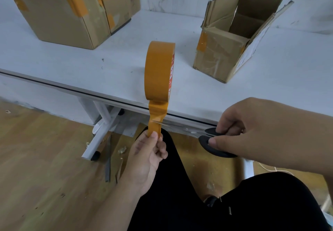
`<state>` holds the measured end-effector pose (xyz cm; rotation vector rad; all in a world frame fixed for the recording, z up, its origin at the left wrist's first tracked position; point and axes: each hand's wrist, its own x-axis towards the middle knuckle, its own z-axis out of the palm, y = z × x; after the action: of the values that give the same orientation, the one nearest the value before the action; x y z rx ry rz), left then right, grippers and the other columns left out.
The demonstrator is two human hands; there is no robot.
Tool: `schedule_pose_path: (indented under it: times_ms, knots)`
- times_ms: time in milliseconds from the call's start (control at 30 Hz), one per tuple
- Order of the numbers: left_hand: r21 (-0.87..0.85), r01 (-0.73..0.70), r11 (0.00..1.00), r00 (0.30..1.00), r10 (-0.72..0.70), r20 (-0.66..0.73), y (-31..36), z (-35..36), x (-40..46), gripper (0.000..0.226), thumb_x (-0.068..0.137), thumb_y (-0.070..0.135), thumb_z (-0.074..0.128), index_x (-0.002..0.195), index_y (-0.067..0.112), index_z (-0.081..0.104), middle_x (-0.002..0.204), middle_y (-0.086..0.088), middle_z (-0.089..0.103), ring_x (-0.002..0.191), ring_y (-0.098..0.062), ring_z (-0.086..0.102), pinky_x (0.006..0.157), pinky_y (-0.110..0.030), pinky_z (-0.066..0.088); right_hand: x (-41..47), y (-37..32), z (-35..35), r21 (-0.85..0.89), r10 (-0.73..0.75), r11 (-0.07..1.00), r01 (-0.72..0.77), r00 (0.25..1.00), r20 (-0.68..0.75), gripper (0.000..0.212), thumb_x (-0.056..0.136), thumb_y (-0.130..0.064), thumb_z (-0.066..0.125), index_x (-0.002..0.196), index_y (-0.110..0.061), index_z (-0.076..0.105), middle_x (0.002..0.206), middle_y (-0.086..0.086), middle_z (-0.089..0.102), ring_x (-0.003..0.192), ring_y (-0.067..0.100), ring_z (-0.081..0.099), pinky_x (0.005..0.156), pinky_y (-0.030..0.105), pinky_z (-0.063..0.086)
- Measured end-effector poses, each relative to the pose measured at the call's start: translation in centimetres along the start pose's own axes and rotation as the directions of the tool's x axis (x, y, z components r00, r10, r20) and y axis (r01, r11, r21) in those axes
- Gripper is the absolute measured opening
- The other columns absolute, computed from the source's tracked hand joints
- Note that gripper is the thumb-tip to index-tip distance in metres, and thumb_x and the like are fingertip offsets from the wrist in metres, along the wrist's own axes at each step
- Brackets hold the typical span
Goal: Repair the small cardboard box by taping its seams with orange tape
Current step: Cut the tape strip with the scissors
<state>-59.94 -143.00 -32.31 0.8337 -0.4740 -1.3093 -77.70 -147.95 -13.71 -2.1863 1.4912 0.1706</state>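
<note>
One small cardboard box [232, 39] stands open-topped on the white table [111, 64], right of centre, with an orange patch on its near corner. One roll of orange tape [158, 70] stands on edge at the table's front; the red print on its core is too small to read. The left hand [149, 156] pinches the tape's loose end below the roll. The right hand [252, 128] grips one pair of black-handled scissors [207, 137], blades at the strip. Two larger taped boxes [59, 14] sit far left.
</note>
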Motion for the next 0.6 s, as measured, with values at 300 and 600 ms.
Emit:
schedule_pose_path:
  times_ms: [300,600]
  knots:
    - [-0.078,0.025,0.997,0.997,-0.03,-0.066,0.0,0.8,0.5,0.009,0.068,0.022,0.076,0.066,0.024,0.068,0.066,0.006,0.055,0.059,-0.008,0.049,0.05,-0.02,0.042,-0.3,0.5,0.1,0.074,0.028,0.997,-0.03,0.999,0.021,0.028,0.073,-0.058,0.06,0.082,-0.032,0.062,0.072,-0.013,0.07,0.053,-0.003,0.054,0.057,0.016,0.04]
    - [-0.286,0.074,0.955,0.995,-0.088,-0.036,-0.8,1.1,0.2,0.039,0.043,0.027,0.095,0.068,0.019,0.066,0.067,0.004,0.056,0.052,-0.005,0.047,0.048,-0.019,0.043,-0.4,1.2,0.3,0.132,0.027,0.991,-0.031,0.999,0.039,0.026,0.072,-0.057,0.062,0.08,-0.032,0.063,0.067,-0.025,0.067,0.048,-0.012,0.052,0.054,0.014,0.035]
